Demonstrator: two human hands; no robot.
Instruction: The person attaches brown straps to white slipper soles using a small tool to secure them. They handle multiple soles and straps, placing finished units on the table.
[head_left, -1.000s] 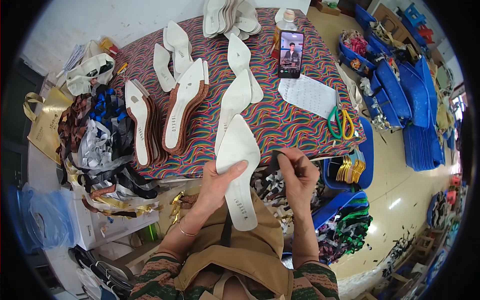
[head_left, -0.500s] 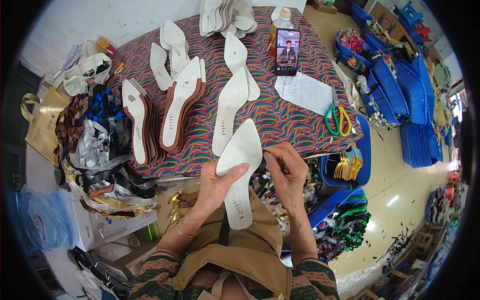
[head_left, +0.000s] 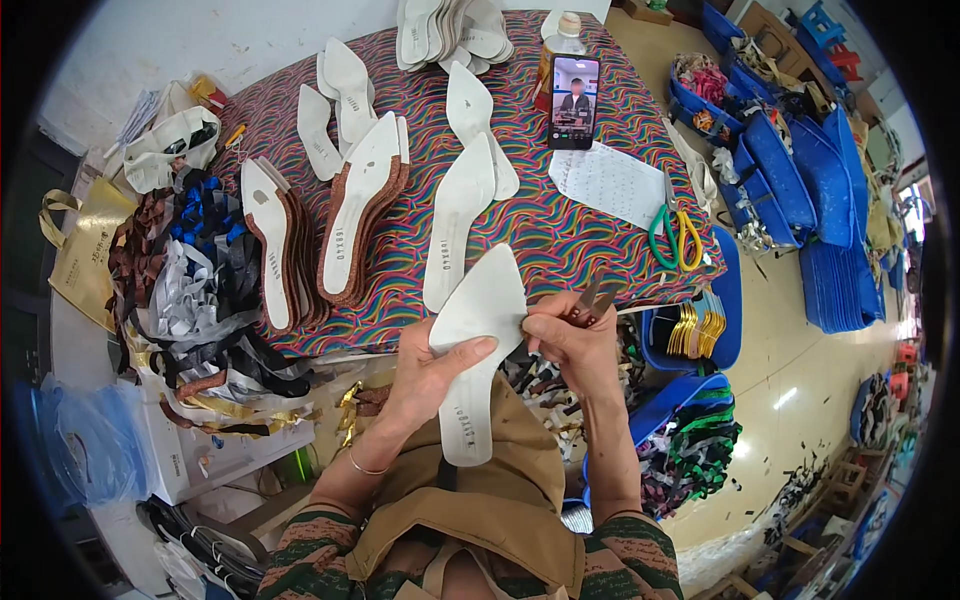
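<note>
A white, pointed shoe insole [head_left: 483, 300] is held over my lap, its broad toe end pointing away from me. My left hand [head_left: 430, 370] is closed round its left side, thumb flat on the top face. At the right edge, my right hand [head_left: 575, 345] has thumb and forefinger at the insole's rim. Tucked in that same hand is a small pair of thread snips [head_left: 590, 306], blades pointing up and away. Whatever the fingertips pinch beneath the rim is hidden. Just beyond lies another white insole [head_left: 459, 215] on the patterned tablecloth [head_left: 400, 270].
Stacks of brown-edged insoles [head_left: 360, 215] stand left on the table. A phone [head_left: 574, 103] leans on a bottle [head_left: 566, 40] at the back right, near green-and-yellow-handled scissors [head_left: 677, 240]. Strip bundles [head_left: 190, 290] hang at left; blue bins [head_left: 740, 290] stand right.
My right hand has turned, so the snips now show with their blades pointing up. Its thumb has come to the insole's edge. The insole has shifted slightly toward me.
</note>
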